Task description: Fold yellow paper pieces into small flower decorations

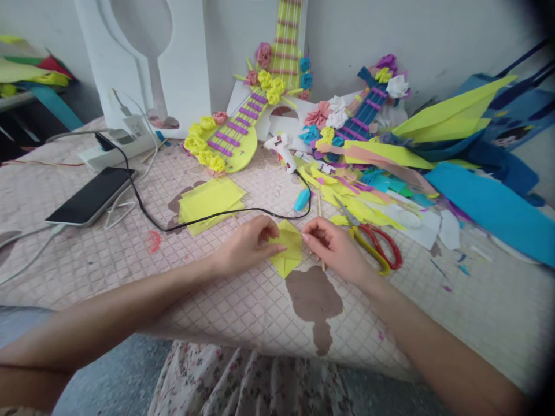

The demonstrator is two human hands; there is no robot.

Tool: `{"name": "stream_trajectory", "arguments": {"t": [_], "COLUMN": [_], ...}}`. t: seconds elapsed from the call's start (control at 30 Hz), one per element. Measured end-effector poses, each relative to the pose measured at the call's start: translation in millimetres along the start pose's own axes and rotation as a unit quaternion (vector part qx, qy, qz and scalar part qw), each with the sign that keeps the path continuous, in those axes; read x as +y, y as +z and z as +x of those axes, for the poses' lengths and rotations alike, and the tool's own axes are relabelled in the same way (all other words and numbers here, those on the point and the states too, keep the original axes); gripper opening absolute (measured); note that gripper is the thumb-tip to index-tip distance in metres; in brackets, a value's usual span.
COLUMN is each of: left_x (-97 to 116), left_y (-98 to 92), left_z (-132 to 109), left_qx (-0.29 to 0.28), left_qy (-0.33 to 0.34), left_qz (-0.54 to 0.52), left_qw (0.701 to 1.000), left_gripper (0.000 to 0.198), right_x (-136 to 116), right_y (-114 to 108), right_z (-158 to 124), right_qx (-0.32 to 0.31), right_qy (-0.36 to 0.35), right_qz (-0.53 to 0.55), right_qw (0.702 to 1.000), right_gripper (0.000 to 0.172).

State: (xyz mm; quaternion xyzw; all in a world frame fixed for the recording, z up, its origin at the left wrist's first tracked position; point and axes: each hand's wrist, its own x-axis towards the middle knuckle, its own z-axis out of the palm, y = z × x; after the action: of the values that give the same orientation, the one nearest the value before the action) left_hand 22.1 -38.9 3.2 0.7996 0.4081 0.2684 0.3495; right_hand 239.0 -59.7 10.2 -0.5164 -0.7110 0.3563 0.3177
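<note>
A small folded piece of yellow paper (289, 247) lies on the worn checked table cover (130, 260) between my hands. My left hand (248, 245) pinches its left edge with thumb and fingers closed. My right hand (335, 245) pinches the right edge, fingers curled. A thin wooden stick (319, 209) lies just behind my right hand. Scissors with red and yellow handles (376, 242) rest right of that hand. A stack of yellow paper squares (210, 202) sits behind my left hand.
A white glue gun (284, 151) with a black cord (143, 202) lies mid-table. A phone (90, 196) and power strip (117, 151) sit at left. Paper guitars with paper flowers (236, 136) lean at the back. Coloured paper scraps (390, 179) and blue sheets (489, 205) crowd the right.
</note>
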Motion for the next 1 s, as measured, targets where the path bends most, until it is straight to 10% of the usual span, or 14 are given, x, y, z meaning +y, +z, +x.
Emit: {"name": "stream_trajectory", "arguments": {"t": [0.43,1.0], "left_x": [13,2], "left_y": [-11.8,5.0], "left_z": [10,-8], "left_qx": [-0.087,-0.088], "left_qy": [0.025,0.078], "left_qz": [0.034,0.118], "left_qw": [0.995,0.986], "left_gripper": [0.004,0.01], "right_x": [-13,-10], "right_y": [-7,6], "right_z": [6,-6], "right_qx": [-0.171,-0.149], "right_qy": [-0.099,-0.066], "right_qz": [-0.143,-0.196], "right_qw": [0.97,0.967], "right_gripper": [0.005,0.006]}}
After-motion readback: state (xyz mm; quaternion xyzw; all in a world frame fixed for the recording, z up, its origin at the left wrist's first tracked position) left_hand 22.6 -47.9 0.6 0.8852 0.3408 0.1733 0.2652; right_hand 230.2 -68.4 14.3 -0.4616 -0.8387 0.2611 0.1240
